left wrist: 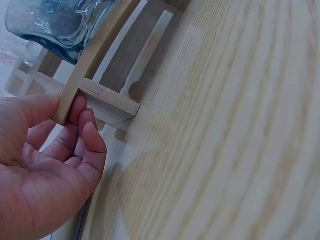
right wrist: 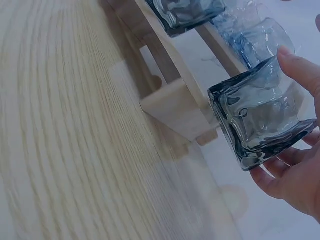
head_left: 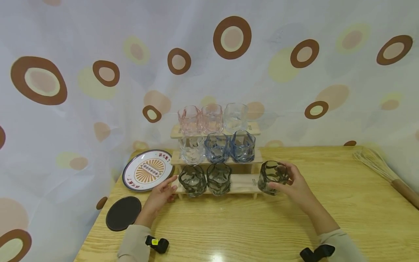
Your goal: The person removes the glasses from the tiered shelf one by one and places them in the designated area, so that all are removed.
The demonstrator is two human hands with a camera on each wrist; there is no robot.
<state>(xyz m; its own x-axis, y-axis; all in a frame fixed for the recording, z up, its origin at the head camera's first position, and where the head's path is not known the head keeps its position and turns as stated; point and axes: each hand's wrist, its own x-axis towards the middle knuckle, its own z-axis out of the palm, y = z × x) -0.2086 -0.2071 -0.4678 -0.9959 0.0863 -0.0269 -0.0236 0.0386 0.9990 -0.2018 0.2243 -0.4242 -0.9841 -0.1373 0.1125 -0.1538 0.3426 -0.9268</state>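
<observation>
A three-tier wooden rack (head_left: pixel 242 183) stands on the table, with glass tumblers in rows. My left hand (head_left: pixel 159 193) pinches the left end of the lowest shelf (left wrist: pixel 75 90) between thumb and fingers. With its thumb in front and fingers behind, my right hand (head_left: pixel 297 186) grips a smoky grey glass (head_left: pixel 271 175) by the sides, at the right end of that shelf. In the right wrist view this glass (right wrist: pixel 260 112) overlaps the shelf's end. Two more grey glasses, one at the left (head_left: pixel 193 181) and its neighbour (head_left: pixel 219 179), sit on the lowest shelf.
Clear and blue glasses (head_left: pixel 243 146) fill the middle shelf; pink and clear ones (head_left: pixel 212 118) line the top. Left of the rack lie a patterned plate (head_left: pixel 131 171) and a black round disc (head_left: pixel 123 213). A whisk (head_left: pixel 400 185) lies far right. A patterned sheet (head_left: pixel 203 32) hangs behind.
</observation>
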